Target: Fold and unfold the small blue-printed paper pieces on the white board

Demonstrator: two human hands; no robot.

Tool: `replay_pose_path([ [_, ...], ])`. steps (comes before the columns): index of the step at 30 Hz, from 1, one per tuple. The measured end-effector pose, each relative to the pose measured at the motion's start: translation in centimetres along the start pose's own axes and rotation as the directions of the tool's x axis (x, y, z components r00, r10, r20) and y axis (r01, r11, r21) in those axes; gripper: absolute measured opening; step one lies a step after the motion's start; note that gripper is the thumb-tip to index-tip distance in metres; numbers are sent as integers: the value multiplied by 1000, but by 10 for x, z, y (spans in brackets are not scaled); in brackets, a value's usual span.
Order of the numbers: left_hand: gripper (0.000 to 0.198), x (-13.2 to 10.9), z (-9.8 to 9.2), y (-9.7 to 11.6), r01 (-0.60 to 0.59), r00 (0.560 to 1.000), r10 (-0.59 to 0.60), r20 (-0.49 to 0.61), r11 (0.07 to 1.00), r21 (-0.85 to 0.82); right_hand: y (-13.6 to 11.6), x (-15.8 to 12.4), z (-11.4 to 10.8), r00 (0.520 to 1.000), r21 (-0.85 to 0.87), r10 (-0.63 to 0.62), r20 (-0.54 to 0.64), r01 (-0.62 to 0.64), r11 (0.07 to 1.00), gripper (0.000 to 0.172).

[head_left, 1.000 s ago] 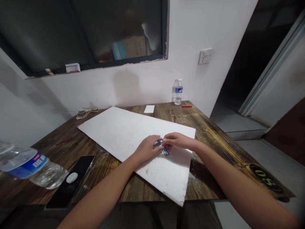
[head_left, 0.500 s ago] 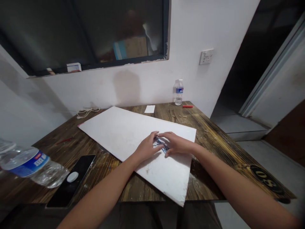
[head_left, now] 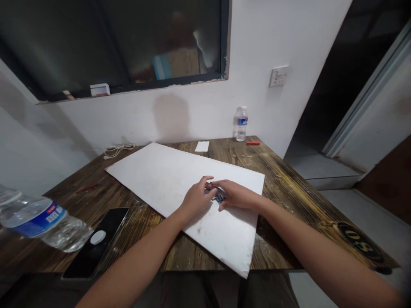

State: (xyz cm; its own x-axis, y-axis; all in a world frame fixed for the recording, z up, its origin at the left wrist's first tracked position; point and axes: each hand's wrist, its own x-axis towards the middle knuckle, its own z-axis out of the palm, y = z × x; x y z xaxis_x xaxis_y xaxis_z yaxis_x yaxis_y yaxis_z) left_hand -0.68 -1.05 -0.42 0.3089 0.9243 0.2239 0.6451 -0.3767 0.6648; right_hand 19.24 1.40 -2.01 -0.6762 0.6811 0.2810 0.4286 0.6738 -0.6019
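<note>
Above the right half of a white board (head_left: 150,175), my left hand (head_left: 196,199) and my right hand (head_left: 239,196) meet with curled fingers. Between them is a small flat thing with a blue-and-white pattern (head_left: 219,198), mostly covered by the fingers; its kind cannot be made out. My right hand grips it from the right, fingertips over its far side and thumb at the near edge. From the left, my left thumb rests on it, while the left index finger arches above.
On the wooden table (head_left: 285,188) lie a black phone (head_left: 104,252) with a white disc (head_left: 98,237), a big water bottle (head_left: 41,220), a white cable (head_left: 117,149), a white paper (head_left: 202,146) and a red pen-like stick (head_left: 253,143). A small bottle (head_left: 241,124) stands by the wall.
The patterned thing has shifted and turned between my fingers, and less of it shows on the left. My left index finger is raised a little; both arms stay in place.
</note>
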Motion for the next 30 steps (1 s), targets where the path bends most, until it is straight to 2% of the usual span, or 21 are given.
replay_pose_path([
  [3,41,0,0,1,-32,999,31,4,991,131,-2,1,-1,999,-82,48,-8,-49,995,79],
  [8,56,-1,1,-1,-112,993,114,7,957,269,-3,0,-1,990,-161,126,-58,-134,978,69],
  [11,50,-1,0,-2,-117,993,116,20,945,305,-1,0,1,987,-156,128,-101,-143,977,63],
  [15,40,-1,-4,-2,-115,993,98,69,939,324,2,2,3,984,-150,136,-116,-153,977,47],
  [21,36,1,-4,-5,-108,994,96,59,959,261,2,0,3,981,-161,98,-168,-125,979,39],
  [26,34,3,-2,-7,-92,996,90,28,992,84,-2,-1,0,970,-64,124,-207,-140,988,35],
  [30,38,5,-1,-5,-66,997,66,-43,998,0,-4,1,0,955,14,153,-254,-155,988,33],
])
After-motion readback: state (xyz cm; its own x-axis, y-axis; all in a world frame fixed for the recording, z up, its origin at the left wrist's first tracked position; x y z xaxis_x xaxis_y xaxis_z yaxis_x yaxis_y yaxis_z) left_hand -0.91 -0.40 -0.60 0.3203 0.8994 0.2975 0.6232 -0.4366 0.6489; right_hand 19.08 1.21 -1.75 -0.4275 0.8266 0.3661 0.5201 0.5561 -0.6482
